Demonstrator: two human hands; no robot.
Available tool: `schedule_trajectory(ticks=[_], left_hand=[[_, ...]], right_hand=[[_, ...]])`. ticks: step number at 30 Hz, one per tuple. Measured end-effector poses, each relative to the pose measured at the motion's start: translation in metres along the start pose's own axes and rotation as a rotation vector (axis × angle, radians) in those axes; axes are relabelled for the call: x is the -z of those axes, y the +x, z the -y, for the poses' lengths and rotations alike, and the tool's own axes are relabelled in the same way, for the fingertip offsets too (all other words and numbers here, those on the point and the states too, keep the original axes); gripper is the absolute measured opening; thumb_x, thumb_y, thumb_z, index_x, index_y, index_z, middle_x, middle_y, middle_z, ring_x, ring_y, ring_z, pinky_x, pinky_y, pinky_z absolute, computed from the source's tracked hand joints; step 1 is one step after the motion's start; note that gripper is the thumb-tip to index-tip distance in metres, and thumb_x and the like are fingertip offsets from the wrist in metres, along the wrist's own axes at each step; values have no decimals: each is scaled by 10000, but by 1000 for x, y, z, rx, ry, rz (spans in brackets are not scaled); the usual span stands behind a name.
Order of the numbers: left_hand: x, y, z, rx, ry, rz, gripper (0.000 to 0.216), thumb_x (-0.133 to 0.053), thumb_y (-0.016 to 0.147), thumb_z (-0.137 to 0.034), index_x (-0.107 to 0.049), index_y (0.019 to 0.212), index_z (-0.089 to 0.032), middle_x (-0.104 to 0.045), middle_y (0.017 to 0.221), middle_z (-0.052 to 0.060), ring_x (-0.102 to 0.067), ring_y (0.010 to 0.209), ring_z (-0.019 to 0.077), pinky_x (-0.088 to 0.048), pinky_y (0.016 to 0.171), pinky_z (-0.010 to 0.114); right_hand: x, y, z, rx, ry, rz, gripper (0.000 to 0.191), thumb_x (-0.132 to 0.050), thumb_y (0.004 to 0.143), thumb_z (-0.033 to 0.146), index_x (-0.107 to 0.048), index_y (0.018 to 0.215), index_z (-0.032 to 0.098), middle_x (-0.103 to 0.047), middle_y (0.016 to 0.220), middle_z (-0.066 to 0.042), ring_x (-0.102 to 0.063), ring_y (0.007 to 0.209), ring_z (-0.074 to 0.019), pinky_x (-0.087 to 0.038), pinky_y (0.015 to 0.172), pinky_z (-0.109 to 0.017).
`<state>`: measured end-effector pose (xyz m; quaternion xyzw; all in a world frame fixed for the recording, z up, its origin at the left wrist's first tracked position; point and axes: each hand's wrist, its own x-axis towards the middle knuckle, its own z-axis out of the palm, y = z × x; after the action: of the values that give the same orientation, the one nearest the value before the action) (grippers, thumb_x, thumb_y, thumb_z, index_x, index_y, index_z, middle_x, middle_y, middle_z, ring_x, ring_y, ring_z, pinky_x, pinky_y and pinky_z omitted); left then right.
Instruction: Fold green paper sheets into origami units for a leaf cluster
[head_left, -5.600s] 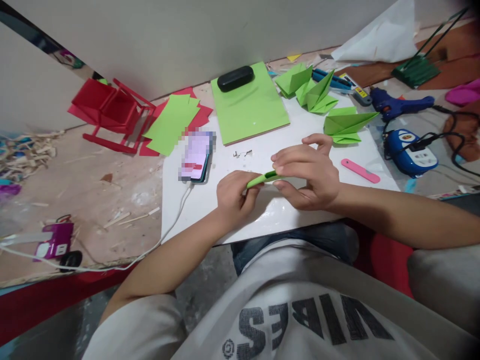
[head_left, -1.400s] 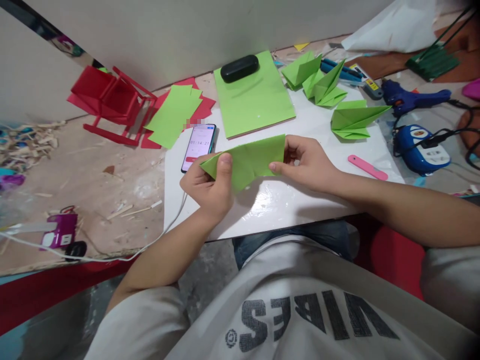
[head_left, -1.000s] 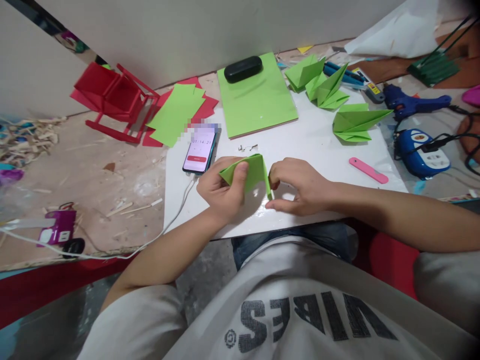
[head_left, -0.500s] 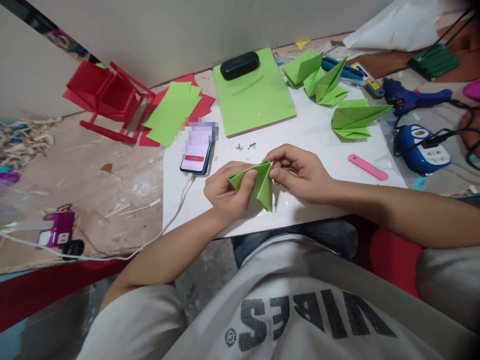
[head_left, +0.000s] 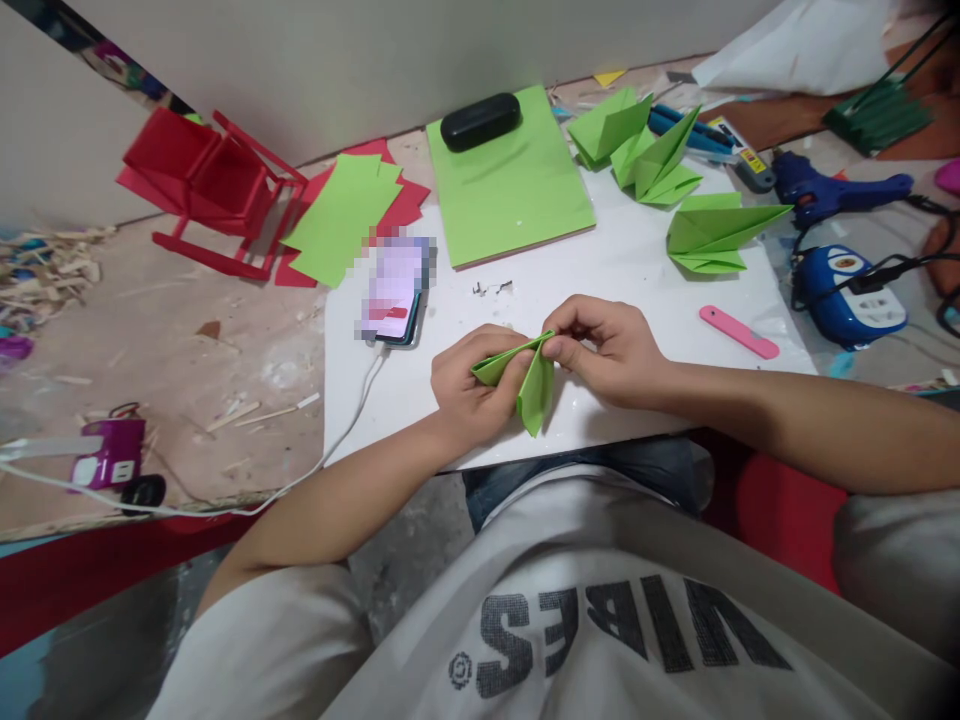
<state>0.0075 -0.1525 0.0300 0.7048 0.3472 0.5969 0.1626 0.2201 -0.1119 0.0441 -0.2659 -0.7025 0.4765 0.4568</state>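
Folded paper in both hands

You are in a small craft workspace; whether it belongs to a home or a shop cannot be told. Clockwise round the folded green paper before you, your littered counter shows it: wood scraps between nine and ten o'clock, a miniature red rocking chair at ten, a cutter knife between one and two, a glue gun at two.
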Motion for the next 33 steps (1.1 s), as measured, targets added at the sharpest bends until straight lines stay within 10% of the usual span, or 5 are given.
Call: schedule_trajectory(ticks=[6,16,25,33], left_hand=[[-4,-3,6,1,2,-67,409,-716,1199,-599,-738,1514,-339,-848,1085,43,-846,851,198,-670,695,343],[7,19,11,-188,-6,-79,184,-700,1232,-364,-852,1178,-273,-821,910,25,-802,818,178,-619,707,323],[9,14,26,-300,85,-116,311,-696,1209,-334,-807,1499,-349,-820,1006,18,-759,782,154,-567,651,285],[9,17,17,-320,143,-145,222,-747,1191,-335,-855,1381,-296,-843,985,23,-784,821,176,-595,692,309]], right_hand=[[0,1,-2,-29,-1,-94,580,-914,1000,763,-744,908,217,-668,759,24,-521,657,-124,-412,594,-281],[9,8,-7,56,21,-190,554,-955,974,743,-761,919,227,-640,780,24,-509,672,-125,-454,603,-282],[10,11,-4,56,62,-204,526,-1008,940,697,-801,918,213,-671,765,32,-520,635,-99,-448,559,-254],[7,8,-3,48,79,-198,510,-996,955,694,-842,997,209,-725,771,23,-594,636,-110,-507,581,-261]])
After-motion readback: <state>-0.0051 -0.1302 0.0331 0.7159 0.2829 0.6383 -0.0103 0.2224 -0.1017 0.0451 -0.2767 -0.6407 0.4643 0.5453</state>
